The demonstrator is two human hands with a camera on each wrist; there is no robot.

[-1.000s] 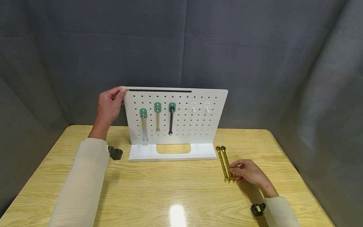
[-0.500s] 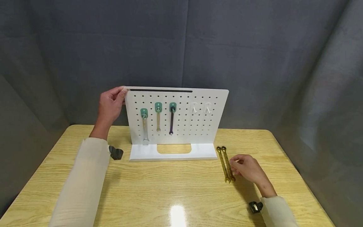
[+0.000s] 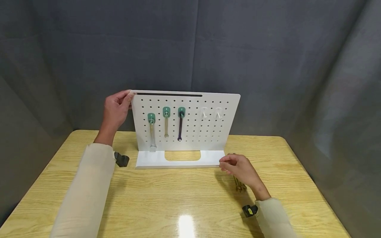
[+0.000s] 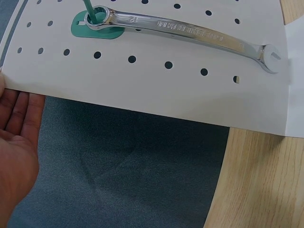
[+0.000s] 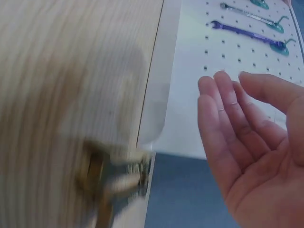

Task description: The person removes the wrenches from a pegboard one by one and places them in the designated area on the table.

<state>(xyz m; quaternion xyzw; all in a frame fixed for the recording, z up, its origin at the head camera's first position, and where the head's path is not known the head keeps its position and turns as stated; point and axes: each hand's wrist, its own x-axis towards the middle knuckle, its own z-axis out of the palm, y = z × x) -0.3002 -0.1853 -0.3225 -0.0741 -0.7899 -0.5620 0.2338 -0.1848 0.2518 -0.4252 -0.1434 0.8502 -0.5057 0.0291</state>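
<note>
My left hand point(image 3: 115, 107) pinches the upper left corner of a white pegboard point(image 3: 190, 145) between thumb and fingers. Three wrenches hang on its green hooks: a long silver wrench point(image 4: 175, 28), a shorter pale wrench point(image 3: 166, 128) and a dark purple wrench point(image 5: 247, 33). My right hand point(image 3: 239, 168) hovers by the right front corner of the board's base. Its fingers are loosely bent and hold nothing, as the right wrist view shows. Two gold wrenches point(image 3: 240, 186) lie on the table below it, partly hidden by the hand and blurred in the right wrist view.
Two white hooks point(image 3: 203, 114) with nothing on them sit on the board's right side. The board's base point(image 3: 181, 165) rests on a wood-grain table point(image 3: 148, 205). A grey curtain point(image 3: 190, 43) surrounds the table at the back and sides.
My right hand has left the gold wrenches' right side and moved leftward and up over them to the base corner. The wrenches stay put. The left hand keeps its hold on the board.
</note>
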